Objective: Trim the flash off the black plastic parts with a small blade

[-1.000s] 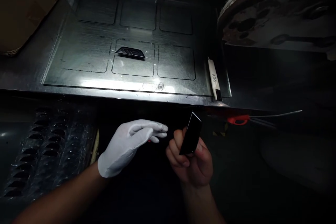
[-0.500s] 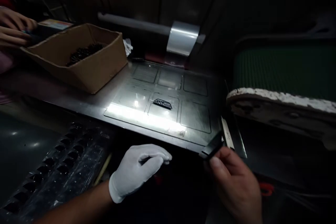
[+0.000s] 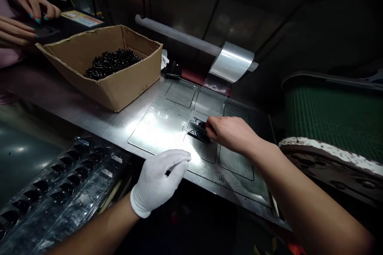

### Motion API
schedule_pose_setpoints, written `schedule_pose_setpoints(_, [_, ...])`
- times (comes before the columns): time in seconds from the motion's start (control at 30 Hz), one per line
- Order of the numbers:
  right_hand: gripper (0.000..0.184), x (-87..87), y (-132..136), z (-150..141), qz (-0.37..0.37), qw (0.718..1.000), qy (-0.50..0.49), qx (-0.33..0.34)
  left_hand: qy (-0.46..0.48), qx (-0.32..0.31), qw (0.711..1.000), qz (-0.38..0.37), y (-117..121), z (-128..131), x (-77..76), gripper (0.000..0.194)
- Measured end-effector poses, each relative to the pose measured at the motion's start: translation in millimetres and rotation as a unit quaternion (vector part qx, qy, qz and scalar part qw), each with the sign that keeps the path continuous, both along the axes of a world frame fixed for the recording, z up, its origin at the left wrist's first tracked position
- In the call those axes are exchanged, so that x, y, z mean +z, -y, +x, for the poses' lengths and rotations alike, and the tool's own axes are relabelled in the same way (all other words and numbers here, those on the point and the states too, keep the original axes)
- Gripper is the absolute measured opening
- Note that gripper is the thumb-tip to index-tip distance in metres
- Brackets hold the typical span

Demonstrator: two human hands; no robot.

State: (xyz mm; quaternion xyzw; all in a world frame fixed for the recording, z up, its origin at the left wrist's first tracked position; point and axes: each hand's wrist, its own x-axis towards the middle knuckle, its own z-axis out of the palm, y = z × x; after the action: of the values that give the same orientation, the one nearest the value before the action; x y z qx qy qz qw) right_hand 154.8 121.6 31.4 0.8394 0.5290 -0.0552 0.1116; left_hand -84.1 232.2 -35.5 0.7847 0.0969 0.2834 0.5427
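My right hand (image 3: 223, 131), bare, reaches over the metal plate (image 3: 179, 109) with its fingers pinched on a small flat black plastic piece (image 3: 200, 122), mostly hidden by the fingers. Just below it, a black piece with a slatted pattern (image 3: 198, 135) lies on the plate; I cannot tell whether the two touch. My left hand (image 3: 161, 179), in a white glove, hovers by the front edge of the table. Its thumb and fingers are pressed together, and nothing shows between them.
A cardboard box (image 3: 131, 87) of small black parts stands left. Clear plastic trays (image 3: 72, 183) holding black pieces lie lower left. A roll of film (image 3: 233, 61) hangs behind. To the right is a green ribbed belt (image 3: 332, 119). Another person's hands (image 3: 32, 6) work beyond the box.
My right hand has moved from the front right edge to the plate's middle, carrying the black piece. My left hand keeps nearly the same pose. The view has shifted.
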Motion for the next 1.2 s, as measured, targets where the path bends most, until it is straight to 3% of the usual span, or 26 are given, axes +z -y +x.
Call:
schedule_pose_setpoints(0.2, [0.021,-8.7,-2.2,8.5,-0.019,1.0,-0.009,0.001,-0.01,-0.006,1.0,0.008,-1.2,1.4,-0.3,0.024])
schedule_pose_setpoints(0.37, [0.022,-15.1,10.0,7.5,0.047,0.997,-0.047,-0.046,-0.019,0.005,1.0,0.001,-0.5,-0.6,-0.3,0.021])
schedule_pose_setpoints(0.5, [0.025,-22.9,64.5,-26.6,0.176,0.975,-0.072,-0.112,-0.051,0.0,0.998,0.021,-3.0,-1.7,5.7,0.02])
schedule_pose_setpoints(0.6, [0.027,-36.2,126.9,-67.1,0.273,0.948,-0.088,-0.137,-0.046,-0.063,0.99,0.114,-10.7,15.7,17.8,0.026])
schedule_pose_setpoints(0.67, [0.021,-46.4,166.6,-90.7,0.345,0.919,-0.101,-0.161,-0.047,-0.129,0.964,0.229,-17.1,39.7,27.9,0.03])
schedule_pose_setpoints(0.73, [0.019,-55.0,197.1,-105.7,0.391,0.891,-0.078,-0.218,-0.079,-0.173,0.909,0.371,-21.7,68.5,36.8,0.033])
schedule_pose_setpoints(0.83, [0.025,-63.1,220.7,-108.5,0.391,0.862,0.008,-0.323,-0.134,-0.199,0.81,0.535,-21.3,104.7,43.8,0.03])
schedule_pose_setpoints(0.9, [0.028,-66.1,224.1,-99.2,0.37,0.858,0.034,-0.356,-0.143,-0.206,0.774,0.581,-17.2,118.0,44.7,0.03])
schedule_pose_setpoints(1.07, [0.033,-66.4,215.7,-71.6,0.307,0.875,0.034,-0.374,-0.127,-0.183,0.746,0.628,-7.2,118.8,47.7,0.03])
schedule_pose_setpoints(1.2, [0.031,-66.8,218.0,-73.7,0.311,0.875,0.027,-0.37,-0.114,-0.17,0.749,0.63,-0.6,97.6,50.9,0.027])
